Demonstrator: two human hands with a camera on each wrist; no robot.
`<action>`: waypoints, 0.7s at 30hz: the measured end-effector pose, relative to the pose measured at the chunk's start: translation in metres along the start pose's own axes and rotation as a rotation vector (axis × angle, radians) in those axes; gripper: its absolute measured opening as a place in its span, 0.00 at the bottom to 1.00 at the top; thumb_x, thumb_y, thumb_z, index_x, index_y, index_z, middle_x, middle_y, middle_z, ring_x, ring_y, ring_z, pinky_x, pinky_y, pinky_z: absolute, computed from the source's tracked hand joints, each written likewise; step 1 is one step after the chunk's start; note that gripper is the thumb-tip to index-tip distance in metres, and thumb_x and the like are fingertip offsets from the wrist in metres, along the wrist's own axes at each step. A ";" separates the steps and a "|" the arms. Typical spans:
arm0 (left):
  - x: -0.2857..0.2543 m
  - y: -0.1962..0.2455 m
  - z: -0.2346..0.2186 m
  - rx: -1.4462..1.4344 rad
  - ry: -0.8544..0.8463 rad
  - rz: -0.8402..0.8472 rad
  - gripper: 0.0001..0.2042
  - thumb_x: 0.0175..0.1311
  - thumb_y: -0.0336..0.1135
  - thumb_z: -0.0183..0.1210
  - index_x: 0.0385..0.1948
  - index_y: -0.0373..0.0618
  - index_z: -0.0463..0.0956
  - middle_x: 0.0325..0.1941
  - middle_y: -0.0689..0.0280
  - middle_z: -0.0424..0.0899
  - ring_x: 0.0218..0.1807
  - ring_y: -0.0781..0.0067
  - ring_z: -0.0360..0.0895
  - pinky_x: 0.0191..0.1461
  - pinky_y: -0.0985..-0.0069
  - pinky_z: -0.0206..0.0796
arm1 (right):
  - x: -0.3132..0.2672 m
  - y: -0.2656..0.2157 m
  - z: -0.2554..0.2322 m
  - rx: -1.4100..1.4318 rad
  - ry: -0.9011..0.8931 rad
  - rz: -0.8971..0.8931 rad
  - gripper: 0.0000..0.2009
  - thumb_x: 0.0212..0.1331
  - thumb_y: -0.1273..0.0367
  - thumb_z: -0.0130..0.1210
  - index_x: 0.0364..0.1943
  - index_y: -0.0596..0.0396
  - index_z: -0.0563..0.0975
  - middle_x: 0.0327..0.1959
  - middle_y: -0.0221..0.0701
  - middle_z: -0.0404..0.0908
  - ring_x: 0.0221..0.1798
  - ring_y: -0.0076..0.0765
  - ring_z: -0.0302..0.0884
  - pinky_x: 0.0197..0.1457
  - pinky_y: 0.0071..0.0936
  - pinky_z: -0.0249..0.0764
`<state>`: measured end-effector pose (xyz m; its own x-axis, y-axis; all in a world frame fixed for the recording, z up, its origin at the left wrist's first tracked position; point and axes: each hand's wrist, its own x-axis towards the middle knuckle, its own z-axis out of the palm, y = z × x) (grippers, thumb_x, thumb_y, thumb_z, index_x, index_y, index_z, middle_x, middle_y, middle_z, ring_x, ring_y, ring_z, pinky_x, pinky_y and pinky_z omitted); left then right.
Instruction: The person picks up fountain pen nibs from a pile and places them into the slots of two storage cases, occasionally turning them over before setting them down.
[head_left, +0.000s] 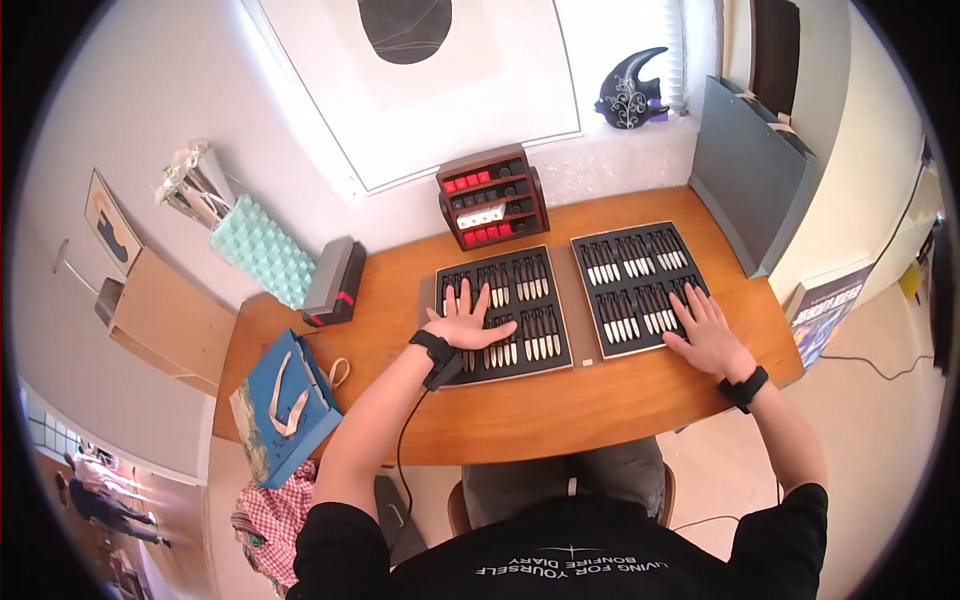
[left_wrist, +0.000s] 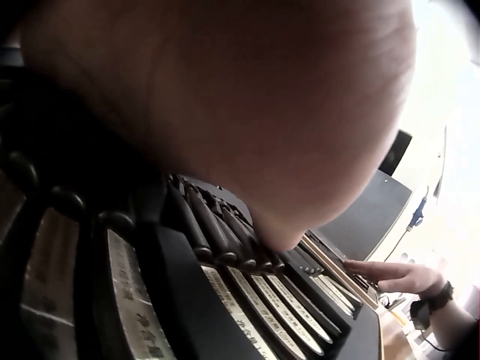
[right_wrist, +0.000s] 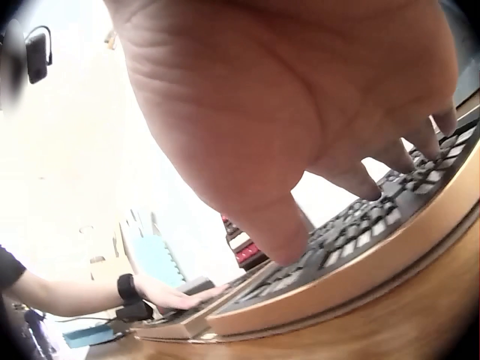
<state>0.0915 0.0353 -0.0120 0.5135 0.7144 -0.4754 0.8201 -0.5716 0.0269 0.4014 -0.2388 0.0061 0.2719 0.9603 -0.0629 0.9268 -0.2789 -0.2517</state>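
Note:
Two shallow cases lie side by side on the wooden desk, each lined in black and holding rows of slim pieces with dark tops and pale, flat ends. Over the left case (head_left: 553, 356) my left hand (head_left: 465, 325) is spread palm down, fingers straight. In the left wrist view its thumb comes down close to the pale strips (left_wrist: 232, 307), which bear small writing. My right hand (head_left: 712, 340) lies spread at the right edge of the right case (head_left: 610, 352). In the right wrist view its fingertips (right_wrist: 367, 189) are right at the rows. Neither hand grips anything.
A dark wooden rack (head_left: 493, 196) with red, black and white pieces stands behind the cases. On the left are a grey box (head_left: 336, 280), a blue paper bag (head_left: 290, 400) and a mint vase (head_left: 258, 250). A large grey folder (head_left: 752, 175) leans at the right.

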 end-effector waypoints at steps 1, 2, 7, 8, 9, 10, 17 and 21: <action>-0.002 0.002 -0.003 0.015 -0.004 -0.007 0.56 0.49 0.83 0.37 0.73 0.52 0.30 0.77 0.48 0.25 0.77 0.43 0.20 0.71 0.34 0.22 | 0.001 0.000 -0.001 0.005 -0.022 0.007 0.37 0.65 0.44 0.40 0.71 0.53 0.55 0.74 0.51 0.45 0.77 0.55 0.38 0.78 0.43 0.36; -0.005 0.005 -0.004 0.036 -0.010 -0.005 0.56 0.51 0.82 0.36 0.73 0.50 0.31 0.76 0.45 0.26 0.77 0.42 0.22 0.71 0.35 0.24 | 0.001 0.000 -0.003 0.012 -0.042 0.023 0.37 0.65 0.44 0.40 0.71 0.53 0.54 0.74 0.51 0.44 0.77 0.55 0.37 0.78 0.43 0.35; -0.021 0.015 -0.015 -0.018 0.028 0.052 0.57 0.49 0.83 0.39 0.73 0.48 0.32 0.76 0.44 0.27 0.77 0.41 0.22 0.70 0.35 0.20 | 0.000 0.006 0.002 0.043 -0.030 0.019 0.37 0.65 0.44 0.40 0.71 0.53 0.53 0.74 0.51 0.43 0.78 0.54 0.35 0.78 0.43 0.33; -0.023 0.016 -0.017 -0.038 0.012 0.053 0.58 0.48 0.83 0.39 0.73 0.49 0.31 0.77 0.45 0.27 0.77 0.41 0.22 0.70 0.36 0.19 | 0.003 0.005 0.004 0.038 -0.040 0.024 0.37 0.65 0.44 0.40 0.71 0.53 0.53 0.74 0.52 0.44 0.78 0.55 0.35 0.78 0.43 0.34; -0.024 0.016 -0.017 -0.041 -0.001 0.052 0.58 0.48 0.83 0.40 0.73 0.50 0.30 0.77 0.46 0.26 0.77 0.42 0.21 0.70 0.35 0.20 | 0.007 0.006 0.005 0.043 -0.056 0.047 0.38 0.63 0.44 0.43 0.71 0.54 0.54 0.74 0.52 0.44 0.78 0.55 0.35 0.78 0.43 0.35; -0.025 0.017 -0.019 -0.034 -0.029 0.039 0.58 0.48 0.83 0.40 0.73 0.51 0.30 0.77 0.46 0.26 0.77 0.42 0.19 0.70 0.35 0.19 | 0.010 0.005 0.003 0.062 -0.058 0.057 0.38 0.62 0.45 0.47 0.70 0.56 0.56 0.73 0.53 0.46 0.77 0.57 0.38 0.77 0.44 0.38; -0.018 0.012 -0.010 -0.107 0.018 0.066 0.59 0.47 0.82 0.43 0.73 0.50 0.30 0.77 0.47 0.23 0.77 0.43 0.17 0.70 0.34 0.18 | 0.036 -0.043 0.014 0.296 0.027 -0.141 0.35 0.60 0.52 0.56 0.67 0.57 0.62 0.73 0.52 0.50 0.73 0.54 0.52 0.72 0.39 0.54; -0.016 0.004 -0.004 -0.125 0.069 0.108 0.58 0.48 0.81 0.43 0.73 0.48 0.33 0.76 0.45 0.25 0.77 0.42 0.19 0.70 0.34 0.19 | 0.071 -0.079 0.008 0.801 -0.023 -0.175 0.26 0.63 0.65 0.56 0.64 0.56 0.65 0.68 0.42 0.62 0.59 0.35 0.72 0.60 0.26 0.69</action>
<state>0.0881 0.0231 -0.0011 0.6126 0.6801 -0.4027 0.7822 -0.5949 0.1852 0.3449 -0.1488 0.0139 0.1268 0.9916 0.0240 0.4873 -0.0412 -0.8723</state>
